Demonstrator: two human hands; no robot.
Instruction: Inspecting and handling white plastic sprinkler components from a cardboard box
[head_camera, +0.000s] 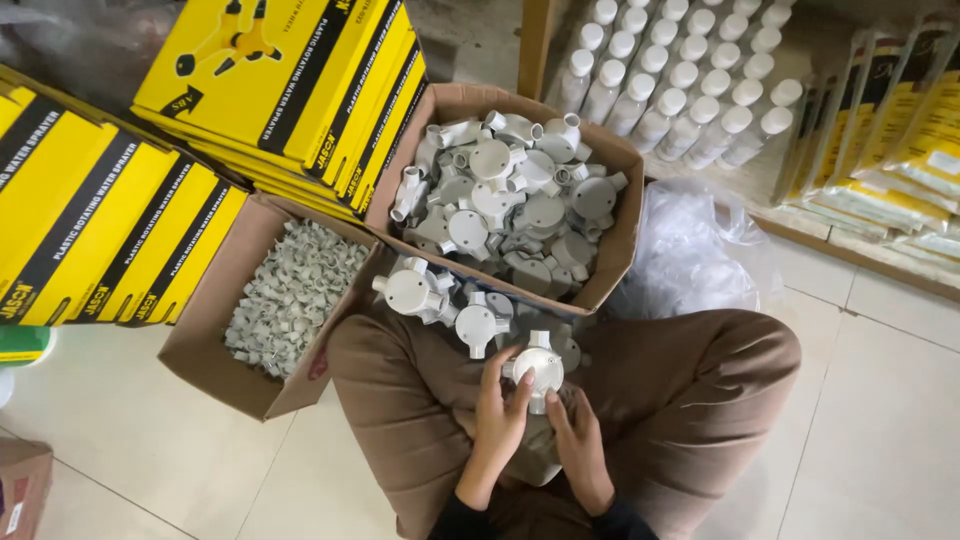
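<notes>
Together, two hands (540, 420), one junction box (538, 368)

Stockroom corner with a tiled floor

Pale floor tiles (880, 400) fill the lower frame; yellow flat boxes (110, 220) are stacked upper left, and a wooden shelf (535, 45) with white bottles (680, 80) stands upper right, in soft even light.

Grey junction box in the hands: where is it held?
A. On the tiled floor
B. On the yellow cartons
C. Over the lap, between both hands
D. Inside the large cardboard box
C: the grey junction box sits between the left hand and right hand, above the brown-trousered lap, outside the large cardboard box.
</notes>
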